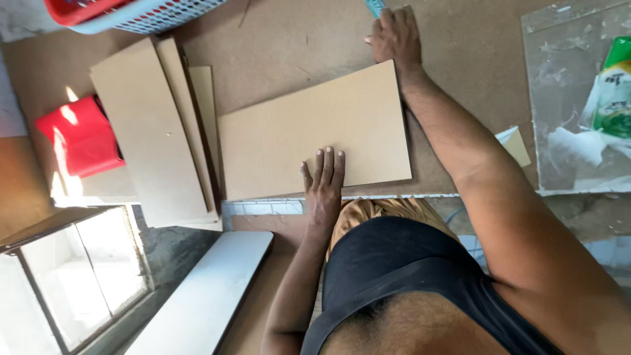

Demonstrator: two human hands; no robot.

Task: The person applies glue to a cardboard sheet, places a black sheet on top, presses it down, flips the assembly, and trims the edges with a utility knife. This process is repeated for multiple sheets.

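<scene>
Left hand (323, 176) flat on tan board (315, 131), right hand (396, 34) gripping teal tool (375, 6) at far corner

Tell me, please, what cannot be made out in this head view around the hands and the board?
- Teal tool: the right hand covers it and the top edge cuts it off; its kind and the grip stay unclear.
- Board near edge: partly under the left hand.
- Basket: cut off by the top edge, contents unseen.
- Green packet: cut off by the right edge.

bright daylight | sun glare on red folder (82, 141) | soft shadows | edges slightly warped | sharp focus
</scene>
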